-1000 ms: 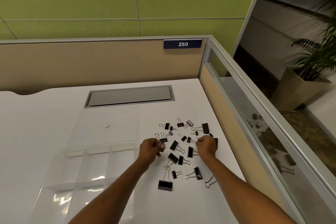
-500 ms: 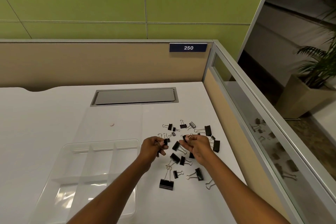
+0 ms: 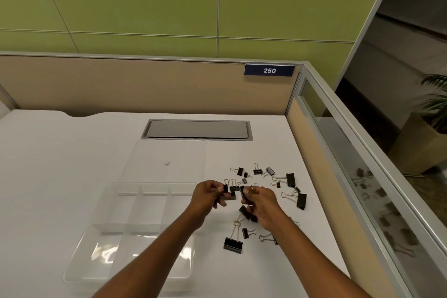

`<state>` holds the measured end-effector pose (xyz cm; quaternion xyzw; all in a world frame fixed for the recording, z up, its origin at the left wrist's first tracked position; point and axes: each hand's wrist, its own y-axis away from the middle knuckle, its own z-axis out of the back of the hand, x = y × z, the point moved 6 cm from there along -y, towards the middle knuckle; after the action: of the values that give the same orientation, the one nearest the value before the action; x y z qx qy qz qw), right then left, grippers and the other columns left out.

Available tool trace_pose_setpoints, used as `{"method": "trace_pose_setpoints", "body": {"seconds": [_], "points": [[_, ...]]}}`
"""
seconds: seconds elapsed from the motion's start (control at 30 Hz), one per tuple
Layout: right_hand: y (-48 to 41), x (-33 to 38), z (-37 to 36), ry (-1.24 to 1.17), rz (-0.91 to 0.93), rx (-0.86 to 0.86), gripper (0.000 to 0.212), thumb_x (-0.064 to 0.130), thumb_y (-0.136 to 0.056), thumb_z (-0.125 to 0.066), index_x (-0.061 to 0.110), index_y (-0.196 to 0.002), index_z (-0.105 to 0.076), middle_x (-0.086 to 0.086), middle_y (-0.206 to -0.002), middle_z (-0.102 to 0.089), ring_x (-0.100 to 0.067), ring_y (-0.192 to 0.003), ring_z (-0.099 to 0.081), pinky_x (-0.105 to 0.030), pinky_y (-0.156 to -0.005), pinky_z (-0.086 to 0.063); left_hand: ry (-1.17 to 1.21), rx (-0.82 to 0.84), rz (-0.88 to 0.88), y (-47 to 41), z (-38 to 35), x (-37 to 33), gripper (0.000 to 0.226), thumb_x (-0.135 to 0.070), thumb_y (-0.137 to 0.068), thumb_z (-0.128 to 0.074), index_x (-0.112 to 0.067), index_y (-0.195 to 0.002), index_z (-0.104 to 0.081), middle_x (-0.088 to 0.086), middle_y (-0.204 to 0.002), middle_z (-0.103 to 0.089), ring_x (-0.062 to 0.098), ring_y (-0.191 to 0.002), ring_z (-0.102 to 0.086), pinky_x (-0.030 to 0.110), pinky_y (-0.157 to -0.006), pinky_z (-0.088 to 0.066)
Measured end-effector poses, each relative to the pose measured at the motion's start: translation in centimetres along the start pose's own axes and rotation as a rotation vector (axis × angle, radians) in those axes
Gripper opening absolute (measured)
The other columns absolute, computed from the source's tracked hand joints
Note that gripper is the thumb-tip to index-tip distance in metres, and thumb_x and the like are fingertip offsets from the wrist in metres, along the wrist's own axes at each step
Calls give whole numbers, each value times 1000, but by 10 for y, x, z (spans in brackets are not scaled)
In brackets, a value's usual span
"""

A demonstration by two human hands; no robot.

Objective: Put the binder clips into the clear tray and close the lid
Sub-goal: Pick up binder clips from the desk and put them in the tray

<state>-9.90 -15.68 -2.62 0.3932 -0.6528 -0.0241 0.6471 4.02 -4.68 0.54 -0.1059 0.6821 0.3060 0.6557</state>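
Several black binder clips [image 3: 289, 179] lie scattered on the white desk, right of the clear tray [image 3: 116, 203]. The tray has several dividers and holds nothing visible. Its clear lid [image 3: 169, 152] lies folded back flat behind it. My left hand [image 3: 208, 195] is closed on a small black clip at its fingertips, just right of the tray's far right corner. My right hand [image 3: 261, 203] pinches another black clip and nearly meets the left hand above the pile. A large clip [image 3: 232, 244] lies nearest me.
A grey cable hatch [image 3: 197, 129] is set in the desk behind the lid. A tan partition with a "250" plate [image 3: 269, 70] closes the back. A glass-topped partition [image 3: 362, 189] closes the right side. A small speck [image 3: 167, 163] shows through the lid.
My right hand has lifted from the pile's right side with a clip and moved left toward my left hand. The left hand has stayed almost still, holding its clip.
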Motion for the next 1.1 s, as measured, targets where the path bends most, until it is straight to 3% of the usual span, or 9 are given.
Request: {"method": "trace_pose_setpoints", "body": {"seconds": [0.27,0.5,0.7,0.97,1.1], "points": [[15,-14,7,34,24,-18,8,-3,-87,-60,3,-88,-66,-13,-76,-69,-22,-70,-67,-26,-58,-46,-4,111,64,8,-6,12,17,-7,-95,-48,2,-96,-63,17,-86,-72,22,-64,-65,23,-51,-42],[20,-37,22,38,-70,-98,10,7,-94,-55,2,-89,-63,-12,-77,-71,-18,-65,-67,-23,-50,-42,0,164,121,10,-11,22,17,-9,-96,-48,3,-99,-60,18,-87,-72,22,-62,-65,23,-50,-42],[25,-56,52,164,-134,-243,11,1,-92,-53,1,-87,-63,-12,-68,-61,-17,-53,-52,-24,-41,-37,-31,209,160,11,-20,33,18,-9,-97,-46,2,-100,-59,18,-88,-72,22,-65,-65,25,-53,-44],[39,-64,73,403,-114,-332,5,-2,-80,-65,-5,-78,-69,-13,-62,-64,-16,-46,-54,-17,-39,-36,-117,253,177,8,-39,40,19,-10,-98,-43,-2,-96,-60,13,-83,-72,18,-64,-65,24,-54,-44],[41,-68,73,541,-141,-329,6,3,-77,-71,3,-71,-71,-8,-64,-68,-15,-45,-58,-17,-40,-43,-181,284,161,5,-45,41,20,-9,-98,-42,-3,-97,-61,13,-84,-72,17,-64,-64,24,-54,-44]]}}
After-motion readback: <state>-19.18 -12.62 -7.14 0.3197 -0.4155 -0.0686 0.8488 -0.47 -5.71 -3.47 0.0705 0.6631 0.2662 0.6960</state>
